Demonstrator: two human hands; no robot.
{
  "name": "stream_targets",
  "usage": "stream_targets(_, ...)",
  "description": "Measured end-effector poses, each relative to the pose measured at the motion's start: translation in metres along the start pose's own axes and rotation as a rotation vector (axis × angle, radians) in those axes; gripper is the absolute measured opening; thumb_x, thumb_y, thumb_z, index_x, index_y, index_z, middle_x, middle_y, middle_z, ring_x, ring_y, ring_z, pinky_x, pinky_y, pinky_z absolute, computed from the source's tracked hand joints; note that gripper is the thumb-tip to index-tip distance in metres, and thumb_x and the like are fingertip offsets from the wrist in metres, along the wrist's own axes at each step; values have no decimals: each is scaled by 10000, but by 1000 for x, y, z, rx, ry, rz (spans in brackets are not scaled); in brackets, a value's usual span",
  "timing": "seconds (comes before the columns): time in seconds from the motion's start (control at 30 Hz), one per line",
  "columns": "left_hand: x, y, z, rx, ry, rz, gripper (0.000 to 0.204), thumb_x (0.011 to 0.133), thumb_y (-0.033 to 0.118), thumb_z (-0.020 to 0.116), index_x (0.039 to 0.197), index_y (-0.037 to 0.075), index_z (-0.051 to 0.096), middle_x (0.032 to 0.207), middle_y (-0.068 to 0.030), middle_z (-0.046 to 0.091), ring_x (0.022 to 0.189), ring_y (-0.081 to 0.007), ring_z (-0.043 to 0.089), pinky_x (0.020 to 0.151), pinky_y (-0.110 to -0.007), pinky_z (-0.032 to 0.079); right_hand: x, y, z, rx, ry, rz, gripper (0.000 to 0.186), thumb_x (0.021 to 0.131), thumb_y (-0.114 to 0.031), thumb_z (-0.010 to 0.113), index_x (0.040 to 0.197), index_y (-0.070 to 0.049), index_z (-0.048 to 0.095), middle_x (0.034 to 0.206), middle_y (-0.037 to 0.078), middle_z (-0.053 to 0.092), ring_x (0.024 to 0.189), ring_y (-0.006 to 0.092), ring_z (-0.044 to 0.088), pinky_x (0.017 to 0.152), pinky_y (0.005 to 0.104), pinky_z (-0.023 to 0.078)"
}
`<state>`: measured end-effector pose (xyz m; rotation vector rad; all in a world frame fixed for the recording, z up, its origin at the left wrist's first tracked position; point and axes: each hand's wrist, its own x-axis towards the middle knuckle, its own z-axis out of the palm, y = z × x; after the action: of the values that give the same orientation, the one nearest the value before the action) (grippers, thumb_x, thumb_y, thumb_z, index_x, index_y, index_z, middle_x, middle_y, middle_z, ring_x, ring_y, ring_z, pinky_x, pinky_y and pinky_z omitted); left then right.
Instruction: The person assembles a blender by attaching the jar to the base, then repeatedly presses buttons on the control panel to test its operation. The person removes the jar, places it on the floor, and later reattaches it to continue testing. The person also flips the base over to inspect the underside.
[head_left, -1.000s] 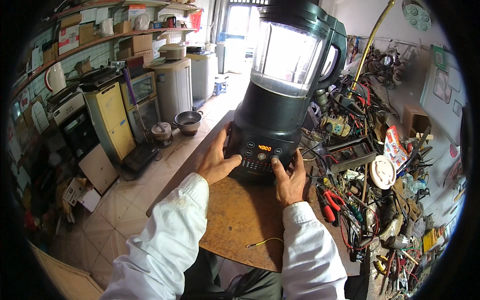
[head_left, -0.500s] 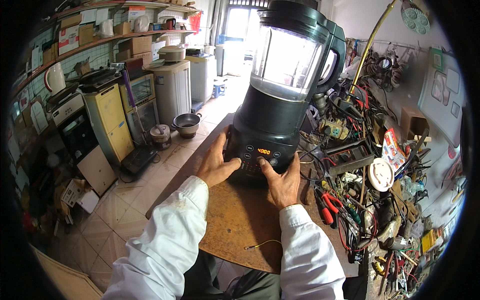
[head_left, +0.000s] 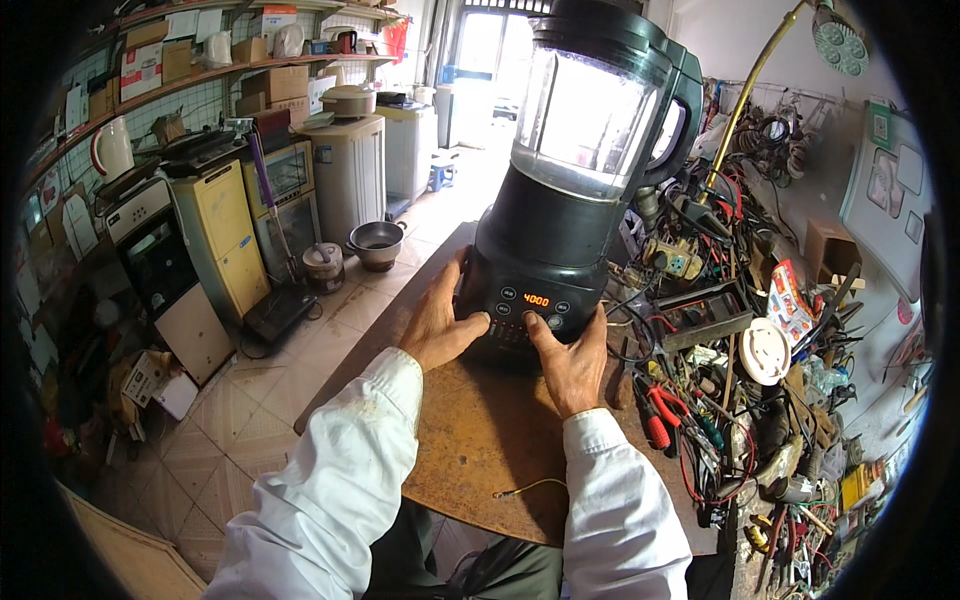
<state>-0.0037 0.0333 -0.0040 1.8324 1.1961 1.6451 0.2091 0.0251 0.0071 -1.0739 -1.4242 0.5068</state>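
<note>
A black countertop blender (head_left: 545,225) stands on the brown wooden bench top (head_left: 470,450), its clear jug seated on the base and its handle at the right. Orange digits glow on the front control panel (head_left: 536,300). My left hand (head_left: 440,322) is wrapped round the left side of the base, thumb at the panel's lower left edge; its other fingertips are partly hidden behind the base. From the right, my right hand (head_left: 570,358) holds the base too, with its thumb resting on the panel just under the display.
Tangled cables, pliers (head_left: 660,412) and other tools crowd the bench's right side, around a round white lid (head_left: 765,350). A short yellow wire (head_left: 530,488) lies near the front edge. Across the tiled floor stand a metal pot (head_left: 378,245) and old appliances under loaded shelves.
The whole view has shifted slightly, so blender and hands appear a little farther right. Both hands keep their hold on the base, and the display stays lit.
</note>
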Motion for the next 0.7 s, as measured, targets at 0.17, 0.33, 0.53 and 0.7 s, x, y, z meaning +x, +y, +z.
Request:
stream_targets(0.17, 0, -2, -1, -30, -1, 1, 989, 782, 122, 725, 1658, -11, 286, 1613, -264, 454, 1526, -372, 430, 1267, -444, 341, -1, -6, 0, -13, -10, 20, 921, 786, -342, 936, 1457, 93, 477, 1354, 281, 626, 1251, 383, 645, 1093, 447, 498)
stream_targets(0.33, -1, -1, -1, -21, -4, 4, 996, 784, 113, 722, 1666, -5, 276, 1613, -266, 453, 1527, -368, 428, 1268, -440, 342, -1, -7, -1, -5, -19, 27, 926, 785, -342, 936, 1455, 100, 474, 1369, 286, 617, 1254, 383, 644, 1093, 449, 498)
stream_targets(0.53, -1, 9, -2, 64, -13, -51, 999, 789, 149, 723, 1667, -8, 274, 1618, -263, 454, 1519, -357, 444, 1262, -430, 350, -1, -1, 0, -6, 0, 29, 998, 780, -378, 937, 1493, 111, 440, 1403, 298, 594, 1304, 394, 613, 1131, 453, 470)
stream_targets(0.7, 0, -4, -3, 0, -11, 17, 1001, 792, 178, 722, 1674, 26, 275, 1618, -233, 475, 1490, -332, 488, 1241, -416, 372, -3, 30, 2, 30, 2, -102, 1047, 778, -402, 937, 1528, 98, 406, 1453, 298, 555, 1355, 401, 575, 1152, 463, 453)
